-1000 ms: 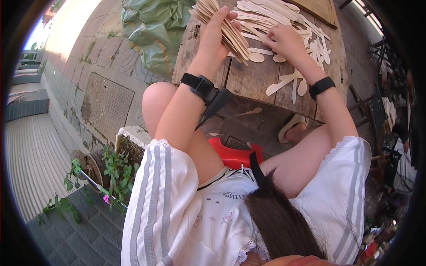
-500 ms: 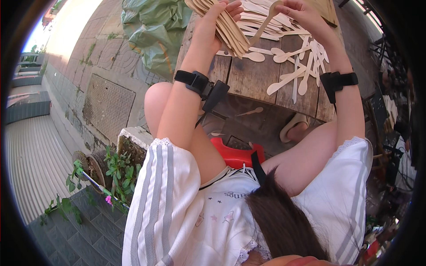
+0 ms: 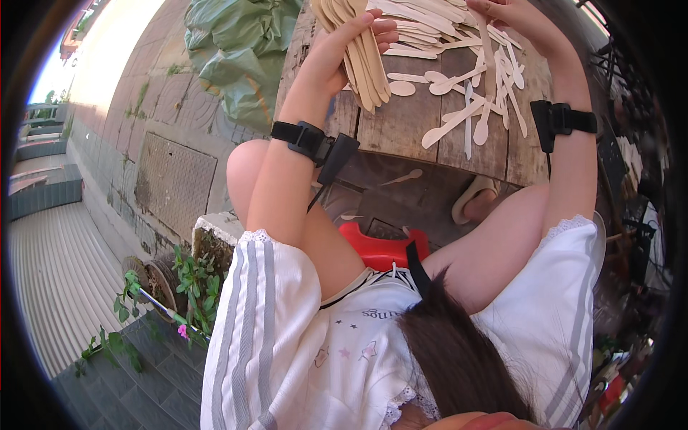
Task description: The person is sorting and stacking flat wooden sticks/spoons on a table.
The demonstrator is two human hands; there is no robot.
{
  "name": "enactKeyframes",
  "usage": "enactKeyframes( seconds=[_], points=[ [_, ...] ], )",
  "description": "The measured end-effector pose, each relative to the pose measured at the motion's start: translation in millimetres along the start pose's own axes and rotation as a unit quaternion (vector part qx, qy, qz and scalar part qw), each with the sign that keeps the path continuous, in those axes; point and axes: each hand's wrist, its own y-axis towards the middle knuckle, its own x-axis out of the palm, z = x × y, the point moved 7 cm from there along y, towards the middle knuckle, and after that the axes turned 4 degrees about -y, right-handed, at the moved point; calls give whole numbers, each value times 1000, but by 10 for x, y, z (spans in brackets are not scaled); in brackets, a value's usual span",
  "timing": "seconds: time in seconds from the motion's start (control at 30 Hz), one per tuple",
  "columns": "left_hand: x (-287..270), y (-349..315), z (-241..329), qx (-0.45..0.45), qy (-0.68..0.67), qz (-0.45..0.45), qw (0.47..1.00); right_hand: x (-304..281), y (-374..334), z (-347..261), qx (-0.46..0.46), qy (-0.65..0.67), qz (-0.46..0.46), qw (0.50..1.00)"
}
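Note:
My left hand is wrapped round a bundle of wooden spoons, their handle ends pointing down toward me. At the upper right, my right hand pinches a single wooden spoon that hangs down over the pile; its top end is partly hidden by the fingers and the frame edge. Between and below the hands, loose wooden spoons lie crisscrossed on the plank table. Farther back is a denser heap of pale wooden pieces. Both wrists wear black straps.
A crumpled green plastic bag stands left of the table. Under me is a red plastic stool. One spoon lies on the ground below the table, near a sandalled foot. Potted plants grow at the lower left.
My right hand has moved right, away from the bundle, and the spoon in it now hangs over the loose pile. My left hand keeps its bundle, now turned more upright.

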Motion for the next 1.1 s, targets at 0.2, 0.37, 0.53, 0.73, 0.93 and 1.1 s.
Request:
enactKeyframes(
  seconds=[0.2,0.37,0.53,0.73,0.93,1.1],
  points=[
    [67,-55,-185,-73,35,1,997,172,28,-242,11,105,-20,994],
    [222,-53,-265,-92,31,-64,993,99,-116,-320,-6,197,27,980],
    [227,-23,-249,-70,3,-78,994,-684,-568,-208,-26,124,165,978],
    [197,-1,-205,-25,-54,-16,998,-2052,-3105,1241,273,-151,443,840],
    [199,26,-183,-3,-139,12,990,-1613,-5249,2778,508,-282,194,790],
    [35,-82,136,79,-127,90,985,-1106,-3703,1933,427,-198,159,868]
  ],
)
